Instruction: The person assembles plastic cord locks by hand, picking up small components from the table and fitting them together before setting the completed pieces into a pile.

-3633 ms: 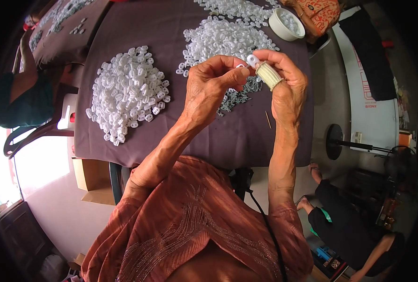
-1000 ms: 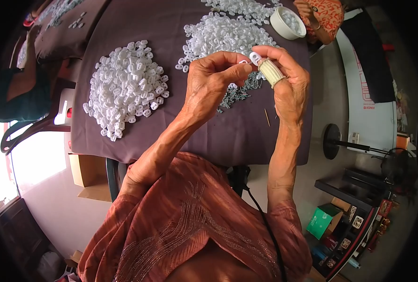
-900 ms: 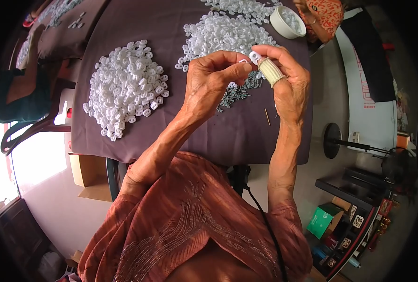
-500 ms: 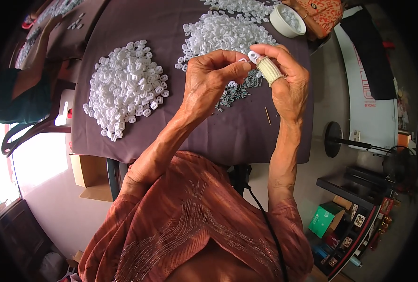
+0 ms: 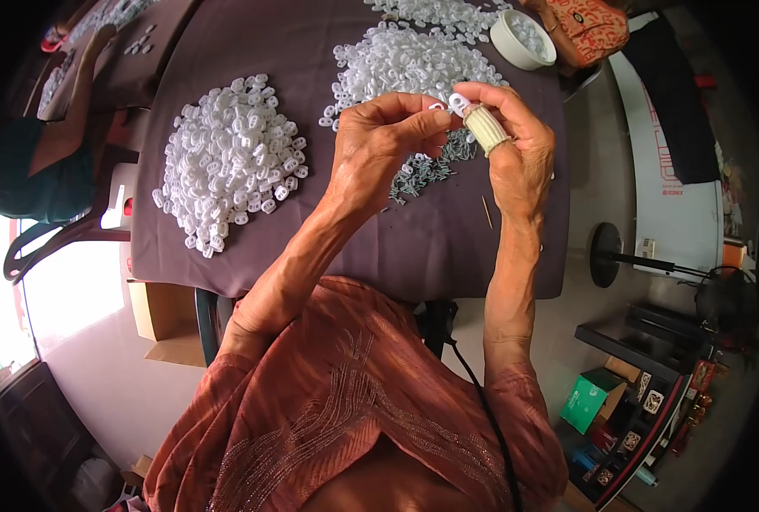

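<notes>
My right hand (image 5: 520,141) is closed on a small white plastic piece with holes (image 5: 459,103), held up between fingertips and thumb. A cream ribbed cloth sleeve (image 5: 487,130) wraps that thumb. Just left of it, my left hand (image 5: 379,141) is closed in a pinch. A bit of another small white plastic piece (image 5: 437,107) shows at its fingertips, the rest hidden by them. Both hands hover over the table, close together. Under and behind them lies a heap of small grey-green screws (image 5: 422,175), partly covered by the fingers.
A pile of white two-holed pieces (image 5: 226,162) spreads on the brown tablecloth (image 5: 345,256) at left. Another white pile (image 5: 405,60) lies beyond my hands. A white bowl (image 5: 507,43) stands far right, near a person's patterned sleeve (image 5: 589,30). A thin stick (image 5: 486,212) lies right.
My right hand has shifted slightly left and upward with its white piece. My left hand keeps its pinch nearly in place. At far left, another person's arm has moved a little.
</notes>
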Demonstrator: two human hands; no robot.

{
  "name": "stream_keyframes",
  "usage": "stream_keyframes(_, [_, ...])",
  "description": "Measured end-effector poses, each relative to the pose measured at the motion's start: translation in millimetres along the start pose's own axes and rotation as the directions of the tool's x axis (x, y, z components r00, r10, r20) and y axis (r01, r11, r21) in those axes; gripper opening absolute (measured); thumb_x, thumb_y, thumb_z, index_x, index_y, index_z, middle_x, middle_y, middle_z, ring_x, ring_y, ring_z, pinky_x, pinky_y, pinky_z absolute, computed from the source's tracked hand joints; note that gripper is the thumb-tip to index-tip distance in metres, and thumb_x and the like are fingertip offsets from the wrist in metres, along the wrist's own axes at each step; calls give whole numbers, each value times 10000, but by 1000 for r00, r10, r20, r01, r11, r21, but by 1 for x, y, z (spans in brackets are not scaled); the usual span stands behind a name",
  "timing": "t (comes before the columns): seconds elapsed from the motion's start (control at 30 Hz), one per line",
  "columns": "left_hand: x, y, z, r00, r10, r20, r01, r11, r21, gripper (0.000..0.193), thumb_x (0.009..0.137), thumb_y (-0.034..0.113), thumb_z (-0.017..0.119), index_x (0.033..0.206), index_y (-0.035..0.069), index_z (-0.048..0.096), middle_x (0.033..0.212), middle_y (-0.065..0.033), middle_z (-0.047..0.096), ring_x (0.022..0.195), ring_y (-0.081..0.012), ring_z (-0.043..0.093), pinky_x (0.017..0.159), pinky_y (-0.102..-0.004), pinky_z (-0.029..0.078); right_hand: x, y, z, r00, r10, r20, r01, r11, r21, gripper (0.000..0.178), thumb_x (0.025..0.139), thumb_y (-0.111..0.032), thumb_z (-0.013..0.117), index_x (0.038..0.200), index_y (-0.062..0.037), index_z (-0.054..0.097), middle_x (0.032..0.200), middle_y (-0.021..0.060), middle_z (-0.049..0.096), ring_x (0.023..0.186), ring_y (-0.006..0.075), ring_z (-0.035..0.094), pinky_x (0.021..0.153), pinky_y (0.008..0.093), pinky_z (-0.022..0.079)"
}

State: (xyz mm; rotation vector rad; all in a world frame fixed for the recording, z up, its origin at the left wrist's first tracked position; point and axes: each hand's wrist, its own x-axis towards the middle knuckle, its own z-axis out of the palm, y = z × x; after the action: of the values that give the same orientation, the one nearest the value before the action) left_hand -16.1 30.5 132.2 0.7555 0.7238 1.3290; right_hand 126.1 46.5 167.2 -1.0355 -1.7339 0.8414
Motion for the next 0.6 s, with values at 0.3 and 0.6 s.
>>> stream_keyframes(0.3, [1,-1,-1,998,-58,19,60,994,-94,195,785,138,625,882,-29,597,798,-94,621,687,-151,594,661,-274,496,1,-1,2,999,53,-1,-53,998,39,272,745,60,461,976,13,596,805,34,592,738,75,542,684,188,422])
stream_keyframes(0.6, [0,0,2,998,-63,-3,62,992,-109,215,782,123,627,902,-52,588,786,-105,617,693,-168,605,656,-271,500,-1,-6,3,998,65,-14,-64,997,46,302,717,70,428,958,13,601,814,32,594,737,69,537,670,183,416])
